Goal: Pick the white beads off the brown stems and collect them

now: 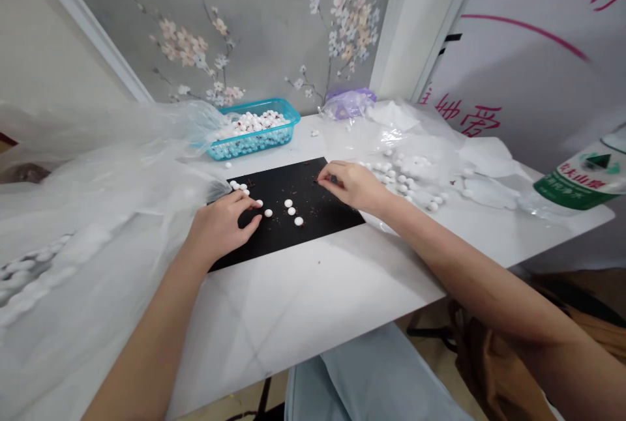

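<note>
Small white balls lie scattered on a black mat along with fine reddish-brown crumbs. My left hand rests over the mat's left side, thumb and fingers apart. One white ball is right at its index fingertip, and another ball sits just beyond the thumb. Over the mat's right side, my right hand pinches a tiny dark brown piece, too small to make out clearly. Several more balls cluster at the mat's left edge, partly behind my left hand.
A blue plastic basket full of white balls with brown bits stands behind the mat. Clear plastic bags with balls spread left and right. A purple item lies at the back. A large water bottle stands right.
</note>
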Demonstrator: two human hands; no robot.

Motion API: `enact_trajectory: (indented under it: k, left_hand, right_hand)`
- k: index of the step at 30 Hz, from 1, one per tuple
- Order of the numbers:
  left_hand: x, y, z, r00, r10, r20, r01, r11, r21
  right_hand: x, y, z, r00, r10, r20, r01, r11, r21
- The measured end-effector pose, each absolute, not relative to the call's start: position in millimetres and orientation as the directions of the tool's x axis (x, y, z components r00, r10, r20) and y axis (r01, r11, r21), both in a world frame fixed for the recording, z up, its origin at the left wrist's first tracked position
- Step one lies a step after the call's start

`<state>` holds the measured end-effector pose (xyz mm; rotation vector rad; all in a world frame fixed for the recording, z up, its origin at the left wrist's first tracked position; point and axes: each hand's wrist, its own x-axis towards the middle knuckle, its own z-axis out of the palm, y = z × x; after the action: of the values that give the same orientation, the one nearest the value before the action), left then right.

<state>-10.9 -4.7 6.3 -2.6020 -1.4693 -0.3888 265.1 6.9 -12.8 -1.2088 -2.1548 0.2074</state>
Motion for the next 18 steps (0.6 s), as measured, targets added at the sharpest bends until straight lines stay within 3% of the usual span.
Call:
enact_trajectory:
  k: [8,14,18]
  left_hand:
    - [-2,-9,3,0.522,0.795,0.31,0.828,-0.56,0.042]
    - [25,-25,-4,0.685,0.687,0.245,0.696,-0.716,0.062]
    - [30,-27,-9,0.657,0.721,0.219,0.705,-0.691,0.161]
  right_hand:
    - [257,4,-13,-0.384,0.825,0.414,0.707,0.552,-0.443]
    - [244,1,-21,-0.441,0.832,0.337,0.652,0.555,-0.517]
    - [239,-2,-21,-0.453,0.833,0.318,0.596,0.548,-0.587]
